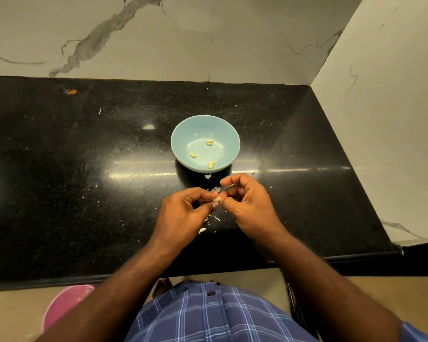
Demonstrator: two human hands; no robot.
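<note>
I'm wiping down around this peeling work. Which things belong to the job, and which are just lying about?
In the job: left hand, right hand, clove pinched between both, blue bowl, peeled pieces in it, skins on the counter.
Lying about: orange scrap far left on the counter, pink tub on the floor.

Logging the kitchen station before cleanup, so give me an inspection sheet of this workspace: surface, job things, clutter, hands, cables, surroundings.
Surface: black speckled countertop, glossy, dotted with pale flecks.
Job's things: small pale clove, likely garlic, being peeled; blue bowl beyond it holds a few yellowish pieces.
Clutter: papery peel scraps on the counter around the clove; orange smear far left.
Hands: left hand and right hand both pinch the clove.
Cables: nothing seen.
Surroundings: marble wall behind and right; pink tub on the floor, lower left.
</note>
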